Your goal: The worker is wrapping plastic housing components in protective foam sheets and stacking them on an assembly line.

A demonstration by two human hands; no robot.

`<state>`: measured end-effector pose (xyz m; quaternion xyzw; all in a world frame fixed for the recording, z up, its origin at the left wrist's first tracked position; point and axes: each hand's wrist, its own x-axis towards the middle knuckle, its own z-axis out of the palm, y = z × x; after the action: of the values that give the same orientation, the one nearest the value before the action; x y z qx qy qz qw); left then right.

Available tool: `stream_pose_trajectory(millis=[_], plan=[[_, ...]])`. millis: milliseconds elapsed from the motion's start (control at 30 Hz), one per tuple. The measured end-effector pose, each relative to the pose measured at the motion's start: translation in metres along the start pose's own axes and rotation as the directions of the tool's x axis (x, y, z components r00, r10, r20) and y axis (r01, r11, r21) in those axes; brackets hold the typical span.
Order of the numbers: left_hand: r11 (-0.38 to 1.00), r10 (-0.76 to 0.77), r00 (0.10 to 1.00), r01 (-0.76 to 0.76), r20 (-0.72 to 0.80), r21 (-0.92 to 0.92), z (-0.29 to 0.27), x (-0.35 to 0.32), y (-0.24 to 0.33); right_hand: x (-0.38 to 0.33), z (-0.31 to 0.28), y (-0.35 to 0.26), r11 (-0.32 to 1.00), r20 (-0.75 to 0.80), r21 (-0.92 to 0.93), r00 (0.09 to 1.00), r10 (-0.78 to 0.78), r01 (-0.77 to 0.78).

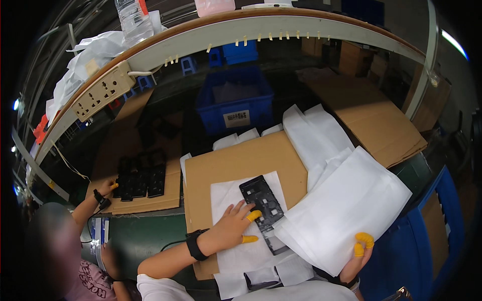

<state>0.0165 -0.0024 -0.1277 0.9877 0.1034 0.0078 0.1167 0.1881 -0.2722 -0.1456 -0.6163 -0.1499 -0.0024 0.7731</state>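
While the left hand [232, 227] lies flat with fingers spread, palm down, it presses on a flat black rectangular plastic panel with cut-outs [263, 201] and grips nothing; yellow rubber finger cots cover two of its fingers, and a black wrist strap [195, 245] circles the forearm. The panel lies tilted on a white foam sheet [231, 193], which rests on a brown corrugated cardboard sheet [236, 160] on the work surface. The right hand [357, 261] is closed on the near edge of a stack of white foam sheets [346, 208], thumb and finger, both in yellow cots, pinching the lower right corner. This stack overlaps the lower right end of the panel. More white foam pieces [316, 133] lie beyond the stack.

A blue plastic crate [235, 98] stands behind the cardboard. To the left, a second cardboard sheet [143, 203] carries a group of black plastic parts [140, 178]; another person's hand [106, 188] touches the left edge of that group. A beige power strip [103, 91] is fixed to the curved shelf rail, and a clear plastic bottle [133, 20] stands on the shelf above it.
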Motion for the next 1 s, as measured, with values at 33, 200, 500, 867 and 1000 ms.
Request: stream_pose_trajectory(millis=[33,200,500,867,1000], plan=[[0.999,-0.027,1.000,0.027,0.004,-0.046,-0.005,-0.003,-0.010,0.001,0.000,0.000,1.000,0.031,-0.024,1.000,-0.004,0.005],[0.963,-0.264,0.955,0.269,0.136,-0.020,-0.051,-0.020,-0.052,-0.002,0.000,-0.006,0.988,0.376,-0.151,0.926,0.023,0.037],[0.997,0.007,1.000,-0.007,0.001,0.071,-0.054,-0.038,0.027,0.003,0.030,-0.009,0.871,0.595,-0.435,0.798,0.089,0.228],[0.977,-0.206,0.977,0.203,-0.050,-0.060,-0.039,-0.065,0.021,0.005,0.032,-0.007,0.850,0.648,-0.487,0.734,0.200,0.199],[0.825,-0.432,0.899,0.361,-0.072,-0.434,-0.055,-0.070,0.018,0.004,0.033,-0.003,0.867,0.646,-0.447,0.749,0.143,0.220]])
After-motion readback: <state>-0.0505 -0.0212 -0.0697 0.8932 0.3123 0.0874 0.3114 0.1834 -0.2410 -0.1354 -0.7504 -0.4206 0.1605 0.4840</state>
